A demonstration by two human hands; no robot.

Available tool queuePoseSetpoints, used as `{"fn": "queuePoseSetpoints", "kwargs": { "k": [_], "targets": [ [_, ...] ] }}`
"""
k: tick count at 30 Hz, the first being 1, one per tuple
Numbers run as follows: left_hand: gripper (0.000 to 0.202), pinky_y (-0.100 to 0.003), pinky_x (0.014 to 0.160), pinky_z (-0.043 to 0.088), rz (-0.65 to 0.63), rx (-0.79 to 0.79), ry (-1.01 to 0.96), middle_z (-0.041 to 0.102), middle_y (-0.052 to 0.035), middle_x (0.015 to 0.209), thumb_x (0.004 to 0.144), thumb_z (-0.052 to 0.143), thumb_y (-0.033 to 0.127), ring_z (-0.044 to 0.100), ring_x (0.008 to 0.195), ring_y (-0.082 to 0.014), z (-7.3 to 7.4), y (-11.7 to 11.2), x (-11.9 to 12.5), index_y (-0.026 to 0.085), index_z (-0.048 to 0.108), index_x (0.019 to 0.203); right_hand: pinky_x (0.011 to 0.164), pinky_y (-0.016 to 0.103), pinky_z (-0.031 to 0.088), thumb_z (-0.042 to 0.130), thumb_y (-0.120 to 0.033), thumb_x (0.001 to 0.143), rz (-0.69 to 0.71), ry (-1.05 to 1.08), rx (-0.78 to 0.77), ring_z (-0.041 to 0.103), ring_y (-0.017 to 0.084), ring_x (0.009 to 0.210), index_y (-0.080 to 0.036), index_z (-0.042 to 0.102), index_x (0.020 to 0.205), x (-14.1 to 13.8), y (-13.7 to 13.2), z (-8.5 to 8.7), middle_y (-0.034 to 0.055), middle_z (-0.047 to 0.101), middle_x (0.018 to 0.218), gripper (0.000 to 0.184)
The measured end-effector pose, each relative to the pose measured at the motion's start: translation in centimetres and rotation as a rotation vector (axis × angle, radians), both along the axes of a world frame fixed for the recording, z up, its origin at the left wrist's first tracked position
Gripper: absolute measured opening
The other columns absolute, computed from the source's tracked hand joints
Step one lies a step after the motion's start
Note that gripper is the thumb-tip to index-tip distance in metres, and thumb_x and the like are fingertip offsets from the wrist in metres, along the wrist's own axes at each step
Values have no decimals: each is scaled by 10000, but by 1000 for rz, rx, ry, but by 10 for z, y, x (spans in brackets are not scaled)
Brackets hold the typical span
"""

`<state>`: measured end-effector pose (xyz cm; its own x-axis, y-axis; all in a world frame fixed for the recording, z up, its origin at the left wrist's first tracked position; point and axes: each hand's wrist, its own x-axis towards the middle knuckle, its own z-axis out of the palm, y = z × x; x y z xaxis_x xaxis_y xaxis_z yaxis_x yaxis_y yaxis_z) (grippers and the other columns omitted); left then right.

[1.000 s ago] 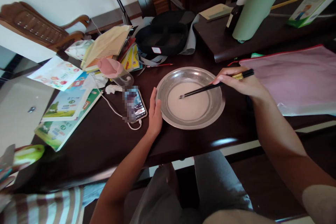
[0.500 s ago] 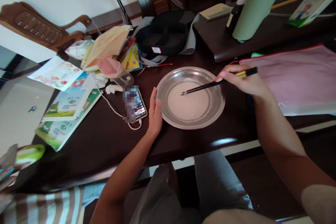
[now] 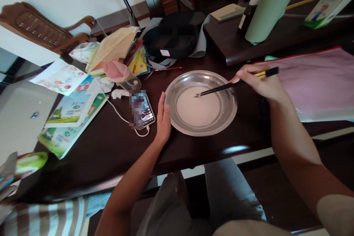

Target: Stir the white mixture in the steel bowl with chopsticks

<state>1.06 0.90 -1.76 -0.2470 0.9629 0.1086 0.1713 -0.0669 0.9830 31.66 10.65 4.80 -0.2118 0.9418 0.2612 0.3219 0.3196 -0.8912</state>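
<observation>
A round metal basin (image 3: 177, 125) holding a pale liquid (image 3: 197, 108) sits on the dark wooden table (image 3: 116, 151). My left hand (image 3: 163, 120) rests flat against the basin's left rim, fingers together and stretched out. My right hand (image 3: 260, 81) is closed on a pair of black chopsticks (image 3: 221, 88) with yellow bands, held over the basin's right side. Their tips point left and meet the liquid near its upper middle.
A phone (image 3: 142, 110) on a white cable lies just left of my left hand. Books and papers (image 3: 72, 110) pile up at the left, a black bag (image 3: 173, 37) behind the basin, a pink mesh pouch (image 3: 315, 84) at the right. A striped sleeve (image 3: 41, 217) shows at bottom left.
My right hand has drawn to the right and slightly up, pulling the chopstick tips from the liquid's left-centre toward its upper middle. My left hand has stayed put.
</observation>
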Motion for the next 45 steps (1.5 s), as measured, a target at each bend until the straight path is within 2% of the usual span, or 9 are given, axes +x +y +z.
{"fn": "queuePoseSetpoints", "kwargs": {
  "k": [3,8,15,22,28,31,35,41,45],
  "targets": [
    [644,-415,1292,209,1,1,-4,352,-43,1662,952,507,591,280,1558,-242,0,0,-1,299,421,1519,723,335,474,660,-450,887,-19,48,25,658,185,689,-238,731,625,6,1,1,12,735,686,344],
    [614,-408,1292,213,2,4,-5,334,-27,1671,957,502,583,280,1558,-236,-1,0,0,314,437,1506,751,327,487,666,-469,876,196,-83,-49,694,200,784,-240,773,732,-2,-3,2,29,785,798,291],
    [611,-410,1293,208,9,-3,8,358,-20,1660,958,501,582,278,1559,-234,1,0,1,318,441,1505,728,333,473,665,-448,883,-29,49,34,658,186,691,-229,730,634,5,3,-1,20,732,678,338],
    [623,-416,1294,199,5,9,-10,342,-28,1668,953,516,579,290,1555,-235,-2,1,0,308,437,1508,739,310,479,666,-460,880,209,-86,-51,687,187,782,-228,781,768,-4,-4,1,31,791,819,282],
    [610,-415,1291,212,6,4,-1,358,-27,1660,956,501,586,302,1550,-237,0,0,1,318,442,1501,728,335,473,662,-454,881,-42,32,29,657,191,706,-230,733,649,4,2,0,21,745,703,330],
    [626,-402,1288,224,9,1,4,365,-40,1656,950,508,591,287,1556,-239,0,0,1,305,442,1503,734,339,478,666,-447,879,12,62,0,663,192,680,-233,723,605,5,1,0,21,735,665,352],
    [606,-408,1294,205,6,5,3,353,-23,1662,954,511,580,270,1562,-235,-1,0,1,321,447,1497,734,316,480,651,-464,888,158,-83,-37,692,192,778,-237,774,737,-6,-4,1,30,786,799,300],
    [606,-417,1296,200,11,4,6,359,-23,1660,954,509,583,271,1562,-239,-1,1,1,319,451,1496,733,344,478,654,-478,878,-51,2,51,654,192,703,-233,732,649,2,2,0,24,749,710,344],
    [610,-419,1296,199,11,7,10,346,-27,1666,958,507,576,269,1562,-243,-1,1,1,312,442,1504,729,347,481,664,-468,874,65,37,-14,663,196,682,-233,728,614,5,1,1,26,734,674,356]
  ]
}}
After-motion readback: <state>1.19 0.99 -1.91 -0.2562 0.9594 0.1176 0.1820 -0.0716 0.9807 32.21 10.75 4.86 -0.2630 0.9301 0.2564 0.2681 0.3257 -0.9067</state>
